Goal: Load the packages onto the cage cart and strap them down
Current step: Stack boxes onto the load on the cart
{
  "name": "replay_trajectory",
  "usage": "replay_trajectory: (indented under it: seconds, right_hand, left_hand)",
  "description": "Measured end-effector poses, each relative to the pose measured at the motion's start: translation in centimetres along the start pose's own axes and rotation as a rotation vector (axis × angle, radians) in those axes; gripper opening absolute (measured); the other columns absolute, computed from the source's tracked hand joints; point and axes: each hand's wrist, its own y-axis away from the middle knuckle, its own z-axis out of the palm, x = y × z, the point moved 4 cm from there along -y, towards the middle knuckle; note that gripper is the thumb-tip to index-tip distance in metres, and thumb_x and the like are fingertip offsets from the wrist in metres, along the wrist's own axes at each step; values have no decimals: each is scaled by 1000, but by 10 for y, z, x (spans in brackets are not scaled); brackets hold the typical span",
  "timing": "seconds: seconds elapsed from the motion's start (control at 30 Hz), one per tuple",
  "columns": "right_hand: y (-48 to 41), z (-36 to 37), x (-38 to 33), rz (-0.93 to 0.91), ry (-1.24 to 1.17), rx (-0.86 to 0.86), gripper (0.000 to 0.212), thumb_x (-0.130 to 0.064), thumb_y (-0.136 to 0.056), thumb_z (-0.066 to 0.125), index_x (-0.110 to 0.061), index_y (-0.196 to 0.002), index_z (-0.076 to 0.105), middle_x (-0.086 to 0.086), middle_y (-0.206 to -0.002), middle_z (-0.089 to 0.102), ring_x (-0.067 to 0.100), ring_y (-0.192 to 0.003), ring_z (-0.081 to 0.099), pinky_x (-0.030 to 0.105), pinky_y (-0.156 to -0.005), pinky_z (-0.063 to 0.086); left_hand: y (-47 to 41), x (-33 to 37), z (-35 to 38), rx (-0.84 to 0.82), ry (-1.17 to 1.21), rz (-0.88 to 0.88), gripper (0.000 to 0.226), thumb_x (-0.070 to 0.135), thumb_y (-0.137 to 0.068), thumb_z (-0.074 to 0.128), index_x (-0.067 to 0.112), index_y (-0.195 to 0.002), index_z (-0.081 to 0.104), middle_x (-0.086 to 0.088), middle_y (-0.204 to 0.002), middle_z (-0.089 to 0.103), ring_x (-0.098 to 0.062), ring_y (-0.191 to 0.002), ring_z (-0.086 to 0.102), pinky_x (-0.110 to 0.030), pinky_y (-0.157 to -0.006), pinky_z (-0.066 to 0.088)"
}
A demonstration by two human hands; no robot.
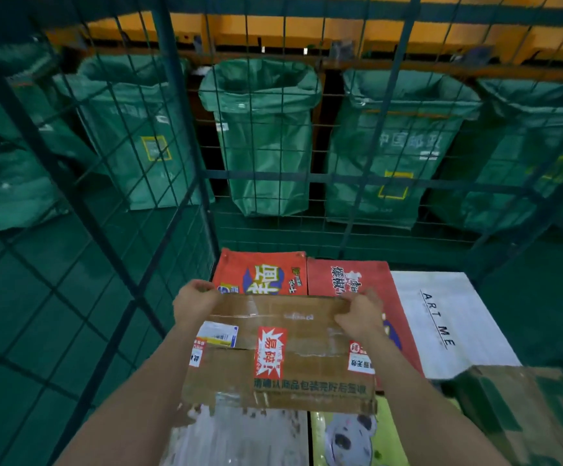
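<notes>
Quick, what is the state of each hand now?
Left hand: grips the far left corner of the brown taped cardboard box.
Right hand: grips the far right corner of the same box.

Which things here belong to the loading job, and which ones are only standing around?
Job: taped cardboard box, left hand and right hand gripping its far edge; cage cart; loaded red cartons; white ART ME box.
Not job: green mail sacks hanging behind the cart; orange frame above them.
</notes>
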Motion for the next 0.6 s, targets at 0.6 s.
replay_trajectory:
  seconds: [0.6]
  right_hand:
    - [-203,58,-64,-376,-67,384,50,1,-82,62,-9,-131,52,13,-135,30,27,-122,29,33,-100,37]
  left_hand:
    - [-203,19,66,130,-52,416,27,-3,-72,68,16,-91,68,-6,-95,68,-20,-88,61,-28,-80,46]
